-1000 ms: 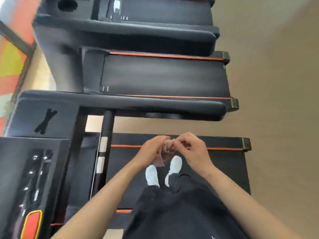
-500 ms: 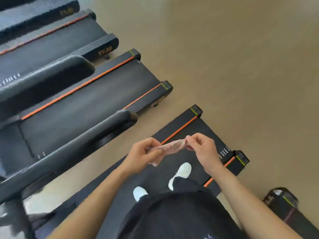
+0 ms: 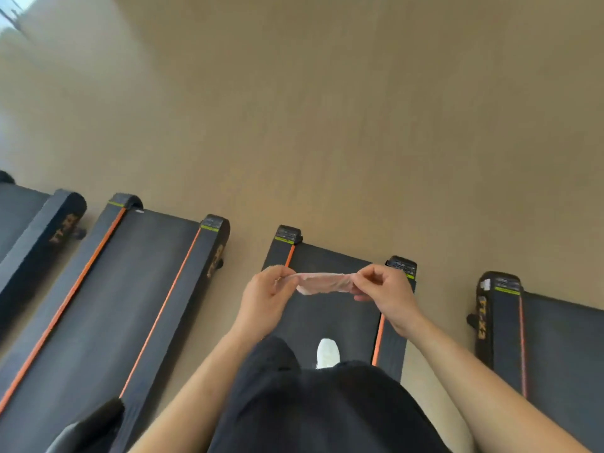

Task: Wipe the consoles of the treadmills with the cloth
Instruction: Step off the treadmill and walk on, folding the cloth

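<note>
Both hands are pinching the cloth. Left hand (image 3: 266,299) has thumb and curled fingers closed on its left end, right hand (image 3: 382,295) does the same on the right end, spare fingers loosely bent. Cloth (image 3: 322,283) is pale pink, bunched into a narrow strip and stretched between the two hands. Its long axis runs left-right, roughly level, one end pointing into each hand, with a little slack sagging along the lower edge. It's held in the air in front of the torso, touching only the fingers, above the rear part of the treadmill (image 3: 333,322) the person stands on: black belt, orange stripe down each side, rear end caps just past the hands. White shoe (image 3: 327,353) is on the belt below the cloth, with dark trousers (image 3: 310,403) nearer the camera. Left treadmill (image 3: 130,289), far-left treadmill (image 3: 32,230) and right treadmill (image 3: 562,338) sit alongside, rear ends toward the tan floor (image 3: 327,125). The frame is motion-blurred, so the cloth's texture isn't readable.
</note>
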A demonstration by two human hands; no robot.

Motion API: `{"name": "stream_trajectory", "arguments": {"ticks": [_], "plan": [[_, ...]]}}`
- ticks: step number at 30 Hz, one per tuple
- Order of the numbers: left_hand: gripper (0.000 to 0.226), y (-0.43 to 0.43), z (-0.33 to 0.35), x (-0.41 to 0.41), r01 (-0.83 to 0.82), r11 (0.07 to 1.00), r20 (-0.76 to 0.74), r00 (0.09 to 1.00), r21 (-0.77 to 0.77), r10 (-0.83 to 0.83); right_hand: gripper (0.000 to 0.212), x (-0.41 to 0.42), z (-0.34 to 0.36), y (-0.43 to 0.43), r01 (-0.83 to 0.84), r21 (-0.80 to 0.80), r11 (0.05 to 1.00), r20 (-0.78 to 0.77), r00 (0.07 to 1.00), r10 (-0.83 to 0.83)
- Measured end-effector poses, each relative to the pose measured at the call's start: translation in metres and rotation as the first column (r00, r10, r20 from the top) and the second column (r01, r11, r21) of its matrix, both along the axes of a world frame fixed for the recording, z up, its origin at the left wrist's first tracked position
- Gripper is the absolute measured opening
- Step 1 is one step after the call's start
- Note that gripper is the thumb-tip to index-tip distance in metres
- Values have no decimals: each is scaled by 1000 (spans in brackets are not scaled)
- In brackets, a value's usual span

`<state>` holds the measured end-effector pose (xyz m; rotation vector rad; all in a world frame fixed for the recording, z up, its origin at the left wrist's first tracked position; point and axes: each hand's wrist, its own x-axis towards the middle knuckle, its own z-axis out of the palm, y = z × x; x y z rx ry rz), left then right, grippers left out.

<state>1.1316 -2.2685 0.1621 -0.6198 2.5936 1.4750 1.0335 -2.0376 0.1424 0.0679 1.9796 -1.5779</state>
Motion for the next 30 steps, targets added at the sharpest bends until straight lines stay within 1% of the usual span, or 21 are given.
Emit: {"name": "stream_trajectory", "arguments": {"ticks": [2,3,5,8,12,15,18,21,24,27,30], "plan": [[11,-1,-6,-9,-21,1000,11,1000,-14,21,12,-7,-1,2,11,-6,1000,-11,1000,-11],[11,1,-10,-19,-15,1000,31,999,5,15,12,-14,-2,5,30,-3,1000,-15,999,-30],[12,6,-16,-60,46,997,61,997,57,-49,14,-40,-8,16,114,2,993,-9,993,-114],[13,9,-21,-130,120,987,36,992,109,-125,15,-85,-11,24,237,20,971,-26,971,-236],[11,10,-46,-222,169,957,12,984,235,-176,13,-148,-23,31,347,50,937,-38,938,-345],[23,10,-52,-300,214,934,2,975,288,-224,17,-200,-26,35,414,112,903,-66,910,-409],[31,15,-57,-372,321,900,-11,943,294,-333,23,-247,-32,45,472,159,867,-101,882,-461],[38,26,-57,-445,461,858,-24,883,226,-468,30,-291,-38,59,535,193,823,-129,845,-519],[40,47,-58,-509,613,781,-102,790,117,-605,31,-336,-35,77,641,184,745,-145,767,-625],[35,79,-70,-567,710,705,-169,693,-16,-701,26,-384,-46,101,730,113,674,-146,683,-716],[28,122,-100,-624,738,667,-200,643,-96,-740,14,-430,-81,138,792,41,610,-118,610,-784]]}}
